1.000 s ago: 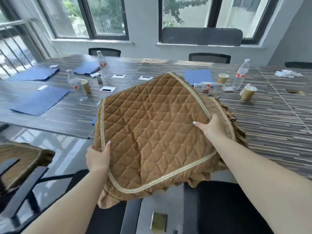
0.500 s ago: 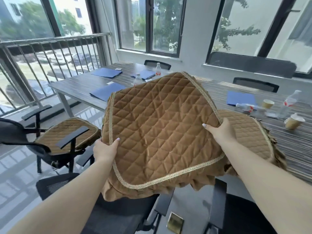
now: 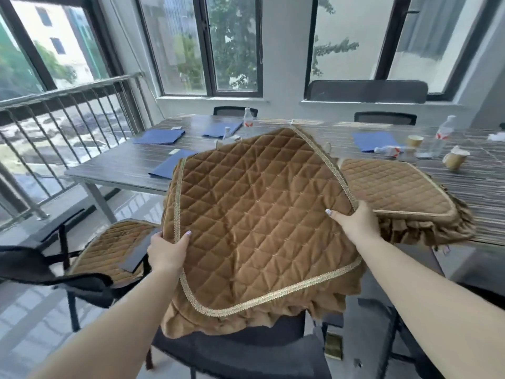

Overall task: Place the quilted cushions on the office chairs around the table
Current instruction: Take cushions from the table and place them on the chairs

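I hold a brown quilted cushion (image 3: 251, 214) with gold braid and a ruffled edge in both hands. My left hand (image 3: 166, 248) grips its left edge, my right hand (image 3: 355, 221) its right edge. It hangs tilted above the seat of a dark office chair (image 3: 246, 354) right below me. A stack of the same cushions (image 3: 393, 190) lies on the table's near edge to the right. To the left stands another chair (image 3: 41, 272) with a cushion (image 3: 109, 247) on its seat.
The long striped table (image 3: 131, 165) carries blue folders (image 3: 159, 136), water bottles (image 3: 444, 131) and paper cups (image 3: 455, 158). Two more chairs (image 3: 385, 117) stand on the far side under the windows. A metal railing (image 3: 68, 119) runs along the left.
The view swung left and then back a little to the right. The held cushion came off the stack and now hangs over the near chair; both hands keep their grip.
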Motion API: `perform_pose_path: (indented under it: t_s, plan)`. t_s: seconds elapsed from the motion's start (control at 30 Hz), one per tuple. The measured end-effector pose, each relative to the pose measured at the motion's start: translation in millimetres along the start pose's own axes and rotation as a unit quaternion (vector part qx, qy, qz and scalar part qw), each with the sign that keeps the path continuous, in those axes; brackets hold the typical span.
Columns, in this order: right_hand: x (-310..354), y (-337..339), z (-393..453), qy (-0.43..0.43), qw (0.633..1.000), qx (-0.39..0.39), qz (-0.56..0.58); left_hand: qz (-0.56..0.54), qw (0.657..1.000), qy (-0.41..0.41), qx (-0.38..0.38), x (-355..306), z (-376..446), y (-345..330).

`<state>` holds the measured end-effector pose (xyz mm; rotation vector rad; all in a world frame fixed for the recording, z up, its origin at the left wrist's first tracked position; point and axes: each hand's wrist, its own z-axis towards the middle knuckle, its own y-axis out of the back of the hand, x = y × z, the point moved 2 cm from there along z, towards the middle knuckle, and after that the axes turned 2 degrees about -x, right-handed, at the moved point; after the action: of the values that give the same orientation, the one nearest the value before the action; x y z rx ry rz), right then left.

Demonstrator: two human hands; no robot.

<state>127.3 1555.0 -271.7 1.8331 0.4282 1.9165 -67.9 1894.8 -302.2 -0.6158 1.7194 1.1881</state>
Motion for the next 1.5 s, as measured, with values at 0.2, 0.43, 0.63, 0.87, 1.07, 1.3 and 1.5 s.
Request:
perform_pose_path:
  t_s: [0.2, 0.43, 0.63, 0.87, 1.07, 1.3, 1.5]
  plan:
    - [5.7, -8.1, -26.9, -0.01, 0.999, -0.031, 0.011, 0.02, 0.999, -0.006, 0.036, 5.3, 26.4, 8.3]
    - [4.8, -20.7, -12.0, -0.023, 0.998, -0.048, 0.031, 0.051, 0.996, 0.001, 0.079, 6.8, 64.6, -17.0]
    - [76.6, -44.3, 21.6, 0.105, 0.994, -0.033, -0.022, 0.161, 0.973, -0.023, 0.161, -31.4, 84.4, -48.3]
    - [129.3, -108.9, 25.7, 0.342, 0.91, 0.033, -0.233, 0.21, 0.92, -0.313, 0.105, -99.0, 60.9, -70.1]
    - [164.0, -139.5, 26.4, 0.566, 0.765, 0.047, -0.305, 0.305, 0.812, -0.489, 0.094, -125.9, 69.8, -65.0]
    - [147.1, -145.2, 29.3, 0.409, 0.893, -0.003, -0.188, 0.199, 0.886, -0.388, 0.159, -133.1, 97.6, -64.7]
    - [22.2, -138.3, 13.6, -0.133, 0.987, 0.076, -0.044, -0.071, 0.942, -0.187, 0.269, -144.7, 142.8, -35.3]
